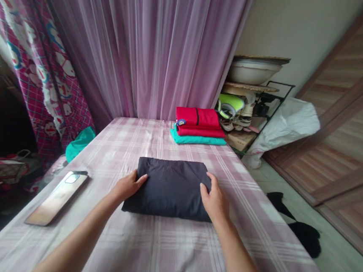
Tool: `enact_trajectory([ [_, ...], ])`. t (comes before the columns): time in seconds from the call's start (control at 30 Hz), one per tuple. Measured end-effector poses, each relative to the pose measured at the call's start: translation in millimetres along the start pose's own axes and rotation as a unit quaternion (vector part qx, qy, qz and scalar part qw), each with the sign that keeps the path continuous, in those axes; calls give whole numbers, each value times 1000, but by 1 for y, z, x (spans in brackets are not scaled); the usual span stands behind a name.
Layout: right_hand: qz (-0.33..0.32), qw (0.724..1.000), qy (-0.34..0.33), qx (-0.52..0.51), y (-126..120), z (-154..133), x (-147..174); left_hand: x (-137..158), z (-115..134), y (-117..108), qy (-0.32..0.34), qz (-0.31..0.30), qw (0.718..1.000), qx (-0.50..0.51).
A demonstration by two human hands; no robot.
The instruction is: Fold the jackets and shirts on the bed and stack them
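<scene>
L hand [129, 186] & R hand [217, 200], part-curled, hold opp. ends of folded dark cloth [170, 189]; step prob. squaring; next move needs even grip.

On the plaid-covered table [257, 219], free space lies between the phone [56, 201] and the left hand [132, 185], and outward of the right hand [217, 200]. A passage runs beyond the dark folded fabric [170, 190], but a red-and-teal stack [198, 124] blocks the far right; a purple curtain [176, 46] closes off the far edge.
</scene>
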State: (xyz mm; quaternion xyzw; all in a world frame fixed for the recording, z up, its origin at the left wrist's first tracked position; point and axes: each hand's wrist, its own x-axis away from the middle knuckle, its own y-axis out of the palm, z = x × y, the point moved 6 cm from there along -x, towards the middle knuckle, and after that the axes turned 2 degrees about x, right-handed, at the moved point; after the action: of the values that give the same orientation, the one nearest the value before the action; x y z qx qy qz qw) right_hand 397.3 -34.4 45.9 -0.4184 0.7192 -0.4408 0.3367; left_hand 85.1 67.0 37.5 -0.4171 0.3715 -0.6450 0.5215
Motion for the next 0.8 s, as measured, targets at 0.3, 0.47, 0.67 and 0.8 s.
enact_trajectory([
  [0.3, 100, 988, -95, 71, -30, -40, 2, 16, 38, -34, 53, 104, 988, -103],
  [0.47, 65, 974, -212, 54, -8, -102, -4, 17, 87, -16, 164, 139, 969, -119],
  [0.67, -100, 976, -168, 90, 56, -97, -8, 1, 83, 30, 154, 83, 980, -98],
  [0.8, -89, 978, -171, 82, 51, -88, -6, 0, 76, 29, 156, 58, 983, -71],
])
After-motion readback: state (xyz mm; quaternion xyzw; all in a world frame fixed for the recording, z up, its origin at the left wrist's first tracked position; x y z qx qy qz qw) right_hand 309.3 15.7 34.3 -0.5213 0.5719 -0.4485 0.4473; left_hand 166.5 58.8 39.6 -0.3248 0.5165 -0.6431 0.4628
